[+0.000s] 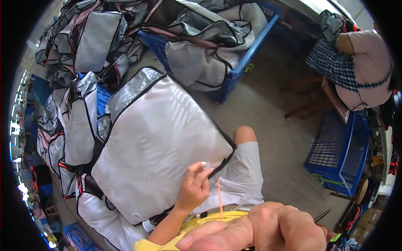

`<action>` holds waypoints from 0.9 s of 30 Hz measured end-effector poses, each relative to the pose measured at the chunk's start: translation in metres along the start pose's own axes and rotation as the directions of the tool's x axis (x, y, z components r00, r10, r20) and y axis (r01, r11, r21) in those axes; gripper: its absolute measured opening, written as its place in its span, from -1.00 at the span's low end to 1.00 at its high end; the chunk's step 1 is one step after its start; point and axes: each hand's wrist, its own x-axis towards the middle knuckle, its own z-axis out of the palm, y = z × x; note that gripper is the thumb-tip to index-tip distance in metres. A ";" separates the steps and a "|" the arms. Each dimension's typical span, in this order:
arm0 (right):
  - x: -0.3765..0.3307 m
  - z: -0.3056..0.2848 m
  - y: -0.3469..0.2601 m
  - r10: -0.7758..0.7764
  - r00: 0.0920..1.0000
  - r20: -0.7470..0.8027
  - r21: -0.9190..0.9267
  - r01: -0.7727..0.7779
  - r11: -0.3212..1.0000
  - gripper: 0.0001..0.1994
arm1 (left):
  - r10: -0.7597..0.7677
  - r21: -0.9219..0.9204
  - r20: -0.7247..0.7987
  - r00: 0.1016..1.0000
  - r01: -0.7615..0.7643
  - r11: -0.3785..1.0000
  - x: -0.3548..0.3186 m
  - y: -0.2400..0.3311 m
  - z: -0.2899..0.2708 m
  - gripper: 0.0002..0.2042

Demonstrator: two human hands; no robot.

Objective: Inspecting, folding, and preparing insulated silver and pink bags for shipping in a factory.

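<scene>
A large silvery-white insulated bag [155, 138] with black trim lies across my lap, its broad panel facing up. Over its near right edge is my left hand [194, 188], fingers curled and tips drawn together; what they pinch is too small to make out. A thin orange cord [220, 201] hangs beside this hand, in front of my light shorts. Raised close to the camera, my right hand [272, 228] has bent fingers that are partly cut off by the lower edge. A dark pointed blade [322, 215] shows beside it; most of that tool is hidden.
Similar bags [96, 42] are heaped at the far left, with more close by my left side. A blue crate [232, 81] full of them stands ahead. To the right, a person [364, 71] in a checked apron sits near another blue crate [335, 152].
</scene>
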 end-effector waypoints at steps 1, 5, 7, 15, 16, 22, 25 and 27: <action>0.007 -0.009 0.004 0.021 1.000 0.000 0.011 -0.021 1.000 -0.53 | 0.022 0.027 0.008 1.000 -0.022 0.999 0.004 0.004 -0.005 -0.64; 0.017 -0.073 -0.059 -0.020 0.917 0.399 -0.789 0.354 0.502 -0.45 | 0.221 0.201 -0.097 0.971 -0.198 0.959 0.020 -0.003 -0.032 -0.59; 0.045 -0.075 -0.097 0.091 0.973 0.213 -0.927 0.171 0.335 -0.48 | 0.189 0.265 -0.136 0.972 -0.148 0.953 0.046 -0.002 -0.058 -0.58; 0.145 -0.132 -0.143 -0.410 0.912 -0.020 -0.947 -0.148 -0.283 -0.73 | 0.039 0.576 -0.146 0.989 0.052 0.816 0.054 -0.048 -0.094 -0.55; 0.161 -0.140 -0.143 -0.403 0.915 -0.022 -0.943 -0.153 -0.295 -0.73 | 0.062 0.637 -0.108 0.992 0.021 0.770 0.053 -0.051 -0.091 -0.56; 0.244 -0.172 -0.146 -0.316 0.941 0.118 -0.423 -0.240 -0.874 -0.79 | 0.016 0.562 -0.118 0.993 0.054 0.825 0.060 -0.059 -0.086 -0.58; 0.280 -0.179 -0.138 -0.232 0.970 0.069 -0.376 -0.190 -0.907 -0.77 | -0.008 0.560 -0.100 0.995 0.063 0.826 0.059 -0.063 -0.087 -0.59; 0.297 -0.184 -0.142 -0.143 0.989 0.043 -0.222 -0.130 -0.966 -0.72 | -0.023 0.542 -0.098 0.995 0.073 0.837 0.063 -0.066 -0.088 -0.60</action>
